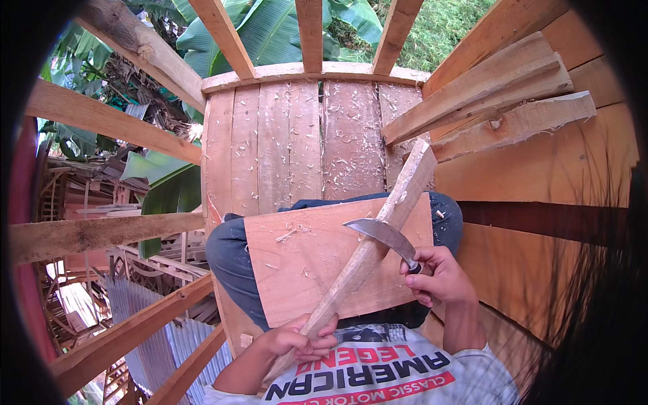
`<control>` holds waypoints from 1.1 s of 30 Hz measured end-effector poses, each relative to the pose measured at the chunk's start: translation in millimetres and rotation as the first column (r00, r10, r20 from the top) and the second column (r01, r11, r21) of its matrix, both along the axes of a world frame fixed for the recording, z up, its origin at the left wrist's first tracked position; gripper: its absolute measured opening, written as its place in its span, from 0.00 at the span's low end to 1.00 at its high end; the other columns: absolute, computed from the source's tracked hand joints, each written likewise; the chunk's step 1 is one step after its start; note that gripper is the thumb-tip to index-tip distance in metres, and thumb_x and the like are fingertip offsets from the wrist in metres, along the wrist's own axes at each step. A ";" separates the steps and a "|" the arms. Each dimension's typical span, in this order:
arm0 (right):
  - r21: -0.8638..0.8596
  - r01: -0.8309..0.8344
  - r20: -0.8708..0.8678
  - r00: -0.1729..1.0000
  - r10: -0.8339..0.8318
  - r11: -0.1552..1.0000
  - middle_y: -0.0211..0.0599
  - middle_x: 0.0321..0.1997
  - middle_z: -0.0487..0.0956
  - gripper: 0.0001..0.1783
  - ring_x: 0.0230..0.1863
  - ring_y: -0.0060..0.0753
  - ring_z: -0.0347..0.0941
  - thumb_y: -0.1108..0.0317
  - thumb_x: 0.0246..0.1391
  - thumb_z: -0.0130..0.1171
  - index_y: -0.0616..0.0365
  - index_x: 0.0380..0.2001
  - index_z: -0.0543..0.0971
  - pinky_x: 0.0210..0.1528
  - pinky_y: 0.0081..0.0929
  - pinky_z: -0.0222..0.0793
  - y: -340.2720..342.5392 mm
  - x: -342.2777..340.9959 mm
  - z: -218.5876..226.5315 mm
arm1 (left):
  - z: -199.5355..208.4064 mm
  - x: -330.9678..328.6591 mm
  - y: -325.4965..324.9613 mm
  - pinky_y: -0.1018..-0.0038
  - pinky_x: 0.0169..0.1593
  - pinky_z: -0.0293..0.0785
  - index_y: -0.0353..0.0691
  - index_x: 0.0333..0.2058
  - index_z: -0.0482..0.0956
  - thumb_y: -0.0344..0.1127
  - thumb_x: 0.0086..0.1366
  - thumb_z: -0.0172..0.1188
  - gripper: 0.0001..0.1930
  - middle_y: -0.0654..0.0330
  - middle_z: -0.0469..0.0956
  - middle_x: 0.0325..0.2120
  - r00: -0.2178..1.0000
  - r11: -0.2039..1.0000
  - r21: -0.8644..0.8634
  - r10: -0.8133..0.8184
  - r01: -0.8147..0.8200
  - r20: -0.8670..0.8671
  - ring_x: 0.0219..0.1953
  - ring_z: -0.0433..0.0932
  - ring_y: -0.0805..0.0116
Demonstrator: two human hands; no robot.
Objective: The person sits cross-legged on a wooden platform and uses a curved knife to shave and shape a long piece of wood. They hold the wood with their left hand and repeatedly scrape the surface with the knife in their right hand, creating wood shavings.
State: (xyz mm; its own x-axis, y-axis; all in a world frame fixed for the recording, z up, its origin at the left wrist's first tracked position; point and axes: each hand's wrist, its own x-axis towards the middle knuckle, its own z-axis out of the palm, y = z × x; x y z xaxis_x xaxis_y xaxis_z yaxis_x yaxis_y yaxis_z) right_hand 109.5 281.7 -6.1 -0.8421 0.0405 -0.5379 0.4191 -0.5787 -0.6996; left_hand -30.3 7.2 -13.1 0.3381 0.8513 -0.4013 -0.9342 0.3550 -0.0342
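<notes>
A long squared wooden stick point(354, 270) slants across my lap, its near end against my shirt and its far end over the floor. My left hand point(307, 339) is wrapped round the near part of the stick. In my right hand point(439, 275) is the dark handle of a curved knife point(383, 233). Its hooked metal blade lies across the upper part of the stick, pointing left. Under the stick, a flat plywood board point(290, 260) rests on my crossed legs, with a few curled shavings on it.
Pale wood shavings dot the plank floor point(273, 148) ahead. Several rough wooden pieces point(486, 88) lean at the right by a plank wall point(540, 172). Railing bars point(101, 238) stand at the left and front, with banana leaves point(256, 40) and corrugated metal sheets point(145, 331) beyond.
</notes>
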 end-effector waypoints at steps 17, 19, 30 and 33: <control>0.058 -0.405 -0.086 0.909 0.409 0.913 0.25 0.19 0.73 0.10 0.12 0.10 0.63 0.74 0.54 0.58 0.61 0.40 0.74 0.13 0.12 0.57 -21.9 -3.4 8.3 | 0.4 0.2 -1.7 0.86 0.16 0.50 0.42 0.30 0.56 0.23 0.45 0.48 0.14 0.70 0.56 0.17 1.000 1.000 0.009 -0.012 0.012 -0.011 0.14 0.54 0.84; -0.019 -0.061 0.107 0.992 0.063 0.998 0.22 0.17 0.70 0.08 0.12 0.09 0.62 0.74 0.55 0.58 0.61 0.38 0.74 0.13 0.12 0.56 -4.6 -2.5 13.5 | -1.2 1.0 -6.0 0.86 0.16 0.50 0.42 0.31 0.56 0.23 0.44 0.48 0.15 0.70 0.56 0.17 1.000 1.000 0.029 -0.004 0.004 0.000 0.14 0.54 0.84; -0.054 -0.214 0.021 0.976 0.216 0.975 0.24 0.16 0.70 0.08 0.11 0.12 0.63 0.77 0.54 0.56 0.64 0.39 0.74 0.12 0.12 0.57 -11.3 -3.8 5.1 | -2.0 1.0 -1.5 0.84 0.17 0.50 0.42 0.31 0.56 0.22 0.45 0.47 0.14 0.69 0.56 0.19 0.963 0.998 0.029 -0.048 0.058 -0.264 0.17 0.55 0.82; -0.019 -0.293 0.017 0.956 0.293 0.956 0.22 0.16 0.70 0.10 0.12 0.11 0.63 0.74 0.56 0.57 0.63 0.41 0.74 0.12 0.12 0.56 -14.0 -4.5 3.3 | -1.7 -3.6 -3.4 0.83 0.22 0.51 0.43 0.33 0.57 0.34 0.50 0.55 0.16 0.70 0.55 0.21 0.928 0.990 0.090 -0.069 0.109 -0.365 0.20 0.54 0.80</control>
